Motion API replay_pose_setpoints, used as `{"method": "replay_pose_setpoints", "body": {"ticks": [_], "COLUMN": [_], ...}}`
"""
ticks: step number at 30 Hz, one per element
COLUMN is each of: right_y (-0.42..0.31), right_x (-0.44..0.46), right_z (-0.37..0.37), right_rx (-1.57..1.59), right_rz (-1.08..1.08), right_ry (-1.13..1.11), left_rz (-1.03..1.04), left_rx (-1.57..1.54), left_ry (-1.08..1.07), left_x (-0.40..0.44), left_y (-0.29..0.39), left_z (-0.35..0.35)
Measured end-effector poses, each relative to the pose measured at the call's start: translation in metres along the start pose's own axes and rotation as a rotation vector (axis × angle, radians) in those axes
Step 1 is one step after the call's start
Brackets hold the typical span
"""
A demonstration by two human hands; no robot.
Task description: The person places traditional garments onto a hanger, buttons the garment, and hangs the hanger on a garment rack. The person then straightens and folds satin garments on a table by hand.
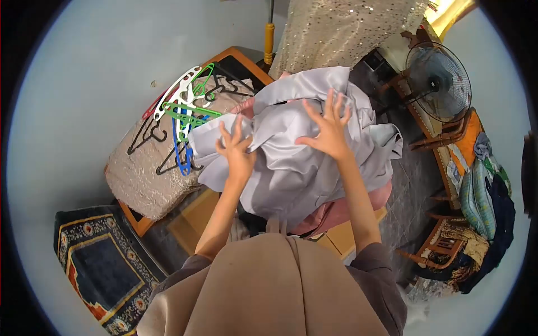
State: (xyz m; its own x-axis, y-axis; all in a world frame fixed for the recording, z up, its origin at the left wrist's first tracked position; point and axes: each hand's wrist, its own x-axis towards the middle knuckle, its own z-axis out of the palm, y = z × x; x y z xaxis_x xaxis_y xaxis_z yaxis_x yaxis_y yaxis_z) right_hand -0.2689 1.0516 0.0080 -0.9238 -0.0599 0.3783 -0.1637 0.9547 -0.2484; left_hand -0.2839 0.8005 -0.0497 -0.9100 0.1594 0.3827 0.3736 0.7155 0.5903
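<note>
A large piece of shiny lilac-grey satin cloth (288, 157) lies loosely heaped in front of me, full of folds. My left hand (236, 150) is over its left part, fingers spread and a little bent. Toward the cloth's upper right, my right hand (329, 130) has its fingers wide apart. Neither hand appears to grip the fabric; whether the fingertips touch it I cannot tell. Beneath the satin shows a pink item (319, 217), mostly covered.
Several plastic hangers (188, 106) lie on a cloth-covered table (148, 193) at left. Cardboard (193, 221) is on the floor below. A patterned rug (109, 274) lies lower left. On the right stand a fan (438, 83) and wooden chairs with clothes (479, 196). A sequined curtain (336, 33) hangs behind.
</note>
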Motion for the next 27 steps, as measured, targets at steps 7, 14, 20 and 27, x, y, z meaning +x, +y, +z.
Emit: {"method": "replay_pose_setpoints", "body": {"ticks": [7, 14, 20, 27], "right_y": [-0.006, 0.059, 0.095, 0.099], "right_x": [0.000, -0.044, -0.080, -0.086], "right_z": [0.007, -0.037, -0.061, -0.083], "right_rx": [0.044, -0.070, -0.173, -0.221], "right_rz": [0.000, 0.086, 0.203, 0.292], "right_ry": [-0.001, 0.073, 0.029, -0.046], "left_rz": [-0.021, -0.242, -0.258, -0.137], "left_rx": [-0.001, 0.131, 0.109, 0.203], "left_ry": [-0.162, -0.478, -0.326, -0.267], "left_x": [0.005, 0.007, -0.003, 0.019], "left_y": [-0.004, -0.077, -0.104, -0.100], "left_z": [-0.021, -0.033, 0.023, 0.046]}}
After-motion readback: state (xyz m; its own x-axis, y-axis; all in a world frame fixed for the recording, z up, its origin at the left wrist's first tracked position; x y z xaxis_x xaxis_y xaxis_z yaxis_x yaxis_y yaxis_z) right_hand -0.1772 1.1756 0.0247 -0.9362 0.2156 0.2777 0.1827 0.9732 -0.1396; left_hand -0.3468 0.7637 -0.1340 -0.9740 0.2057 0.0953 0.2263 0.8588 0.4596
